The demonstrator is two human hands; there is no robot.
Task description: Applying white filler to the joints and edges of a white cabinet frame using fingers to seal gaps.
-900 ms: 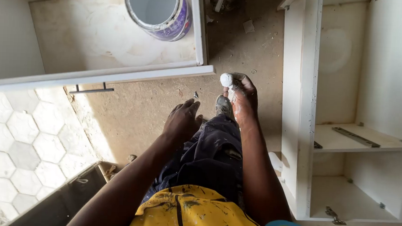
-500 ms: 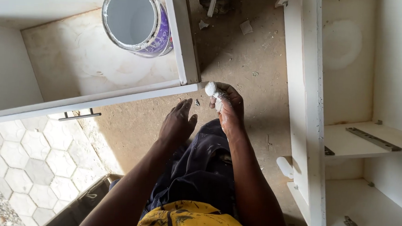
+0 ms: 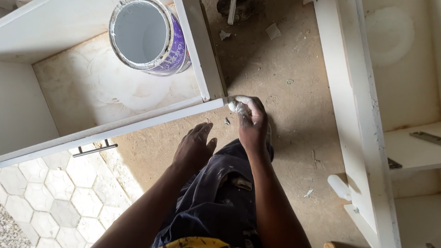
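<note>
Your right hand point(image 3: 253, 123): grip closed around a white paint-soaked wad point(image 3: 239, 106), fingers curled over it. The wad is pressed against the outer corner of the white cabinet box point(image 3: 130, 122) lying open-side-up on the floor, where the front edge meets the side panel.

Your left hand point(image 3: 194, 148): grip open and holding nothing, fingers loosely spread, resting on your knee in dark, paint-flecked trousers point(image 3: 216, 199), just beside and below the right hand.

Paint can point(image 3: 147, 34): open, purple-labelled, white inside, tilted within the cabinet box near its right side panel, well apart from the wad.

Metal handle point(image 3: 94, 148): a slim bar on the box's front, facing you.

Second white cabinet point(image 3: 361, 121): to your right, shelves and metal hinge plates showing.

Floor point(image 3: 284, 67): dusty bare board with scattered chips; hexagon-patterned tiles point(image 3: 50, 200) at lower left.
</note>
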